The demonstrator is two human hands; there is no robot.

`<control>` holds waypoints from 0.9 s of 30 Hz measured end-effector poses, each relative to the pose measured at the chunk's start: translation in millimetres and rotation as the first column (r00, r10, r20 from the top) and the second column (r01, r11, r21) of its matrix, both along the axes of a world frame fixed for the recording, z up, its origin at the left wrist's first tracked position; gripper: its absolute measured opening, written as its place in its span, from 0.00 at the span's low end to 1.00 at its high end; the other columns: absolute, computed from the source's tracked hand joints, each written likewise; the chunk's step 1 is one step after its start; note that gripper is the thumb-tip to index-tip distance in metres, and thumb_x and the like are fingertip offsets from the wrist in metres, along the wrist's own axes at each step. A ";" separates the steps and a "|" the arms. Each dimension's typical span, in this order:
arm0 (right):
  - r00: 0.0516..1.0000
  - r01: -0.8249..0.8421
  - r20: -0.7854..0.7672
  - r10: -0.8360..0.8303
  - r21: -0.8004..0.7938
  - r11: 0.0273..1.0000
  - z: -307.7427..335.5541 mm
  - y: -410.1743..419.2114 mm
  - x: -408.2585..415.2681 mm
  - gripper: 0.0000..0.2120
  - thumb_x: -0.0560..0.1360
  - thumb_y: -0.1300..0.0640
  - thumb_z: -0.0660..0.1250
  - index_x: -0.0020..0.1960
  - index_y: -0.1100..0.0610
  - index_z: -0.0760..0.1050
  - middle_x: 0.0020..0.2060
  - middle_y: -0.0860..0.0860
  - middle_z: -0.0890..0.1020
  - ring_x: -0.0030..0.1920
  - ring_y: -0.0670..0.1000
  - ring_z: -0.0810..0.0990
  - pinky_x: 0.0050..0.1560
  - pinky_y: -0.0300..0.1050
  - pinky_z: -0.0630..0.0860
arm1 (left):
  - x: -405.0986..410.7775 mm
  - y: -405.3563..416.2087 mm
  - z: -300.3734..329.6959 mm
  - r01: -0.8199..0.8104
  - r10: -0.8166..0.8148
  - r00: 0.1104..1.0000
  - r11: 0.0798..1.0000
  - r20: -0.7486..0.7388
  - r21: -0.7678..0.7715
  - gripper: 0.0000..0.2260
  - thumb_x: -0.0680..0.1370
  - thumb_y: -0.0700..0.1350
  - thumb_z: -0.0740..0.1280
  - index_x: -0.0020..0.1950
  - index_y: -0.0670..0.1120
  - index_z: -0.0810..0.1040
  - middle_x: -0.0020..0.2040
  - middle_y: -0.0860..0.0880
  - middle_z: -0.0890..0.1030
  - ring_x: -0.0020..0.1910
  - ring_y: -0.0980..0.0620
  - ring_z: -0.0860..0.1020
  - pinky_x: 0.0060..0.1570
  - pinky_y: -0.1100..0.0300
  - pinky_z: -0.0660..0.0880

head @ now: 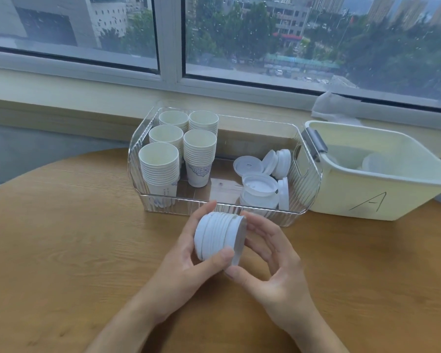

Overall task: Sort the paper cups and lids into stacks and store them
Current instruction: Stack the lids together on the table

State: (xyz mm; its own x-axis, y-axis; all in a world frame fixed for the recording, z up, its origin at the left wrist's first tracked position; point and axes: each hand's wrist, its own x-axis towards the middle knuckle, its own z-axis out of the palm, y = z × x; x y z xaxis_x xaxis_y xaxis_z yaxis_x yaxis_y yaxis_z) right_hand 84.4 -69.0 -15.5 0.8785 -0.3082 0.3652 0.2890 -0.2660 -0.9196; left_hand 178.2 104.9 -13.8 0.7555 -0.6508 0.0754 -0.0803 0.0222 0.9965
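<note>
Both hands are on a sideways stack of white lids (pixel 218 238) held just above the wooden counter (pixel 61 238): left hand (pixel 189 261) curled round it, right hand (pixel 273 266) cupping the open end. At 12 o'clock, the clear bin (pixel 304 179) has five cup stacks (pixel 161 166) on its 9 o'clock side and loose lids (pixel 260 182) toward 3. Cream tub marked A (pixel 382 194) sits touching the bin's right end.

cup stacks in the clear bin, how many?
5, all at the left end of the clear bin: two at the back, two in the middle, one in front. Nothing suggests more hidden behind them.
</note>
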 end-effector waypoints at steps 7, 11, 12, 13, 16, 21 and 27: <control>0.998 0.061 0.028 -0.057 -0.164 0.985 -3.9 0.6 2.1 0.36 0.71 0.54 0.83 0.75 0.55 0.72 0.72 0.49 0.77 0.73 0.55 0.76 0.68 0.53 0.79 | -0.2 1.6 0.7 0.002 -0.006 0.996 0.999 0.091 0.047 0.43 0.68 0.55 0.82 0.78 0.68 0.65 0.68 0.58 0.79 0.68 0.53 0.79 0.69 0.52 0.75; 1.000 0.025 0.011 -0.024 -0.126 0.992 -4.7 0.3 1.5 0.39 0.68 0.56 0.85 0.75 0.53 0.72 0.73 0.49 0.77 0.74 0.54 0.75 0.69 0.53 0.79 | -3.6 -1.1 5.1 -0.043 0.042 0.995 0.999 0.088 0.010 0.40 0.71 0.46 0.79 0.79 0.63 0.66 0.65 0.63 0.80 0.64 0.58 0.80 0.59 0.69 0.76; 1.000 0.010 -0.003 -0.010 -0.113 0.994 -4.9 0.0 1.3 0.40 0.68 0.57 0.85 0.76 0.53 0.72 0.73 0.49 0.77 0.74 0.53 0.76 0.69 0.54 0.78 | -4.2 -1.2 6.1 -0.052 0.052 0.995 0.999 0.081 0.000 0.40 0.71 0.45 0.78 0.79 0.62 0.66 0.64 0.64 0.80 0.64 0.59 0.80 0.57 0.71 0.75; 1.000 -0.004 -0.018 0.002 -0.105 0.994 -5.3 -0.3 1.2 0.41 0.68 0.58 0.85 0.76 0.52 0.71 0.73 0.49 0.77 0.74 0.53 0.76 0.69 0.55 0.78 | -3.8 -0.8 5.9 -0.057 0.057 0.996 0.998 0.073 -0.011 0.40 0.71 0.46 0.79 0.79 0.62 0.66 0.65 0.64 0.80 0.64 0.60 0.80 0.57 0.71 0.75; 0.999 -0.016 -0.036 0.013 -0.101 0.995 -6.6 0.0 1.5 0.42 0.68 0.58 0.85 0.78 0.51 0.70 0.75 0.47 0.76 0.75 0.51 0.75 0.69 0.55 0.78 | -1.3 1.5 3.6 -0.048 0.049 0.998 0.998 0.049 -0.028 0.40 0.69 0.53 0.79 0.78 0.65 0.66 0.68 0.61 0.79 0.67 0.58 0.79 0.62 0.67 0.75; 1.000 0.003 -0.018 -0.006 -0.144 0.990 -6.5 -0.4 2.2 0.42 0.69 0.55 0.83 0.78 0.51 0.69 0.76 0.44 0.74 0.76 0.49 0.73 0.70 0.50 0.77 | -2.6 -2.1 -1.6 -0.051 0.053 0.995 0.998 0.083 -0.024 0.38 0.72 0.56 0.76 0.79 0.64 0.64 0.71 0.59 0.77 0.71 0.55 0.76 0.73 0.54 0.70; 0.997 0.009 -0.067 -0.025 -0.225 0.974 -6.7 -5.3 2.7 0.41 0.70 0.55 0.84 0.78 0.47 0.70 0.76 0.40 0.73 0.76 0.45 0.72 0.69 0.43 0.76 | -1.3 -6.2 -12.3 -0.081 0.079 0.982 0.997 0.173 0.004 0.33 0.79 0.60 0.69 0.81 0.70 0.58 0.77 0.53 0.70 0.76 0.48 0.71 0.77 0.45 0.66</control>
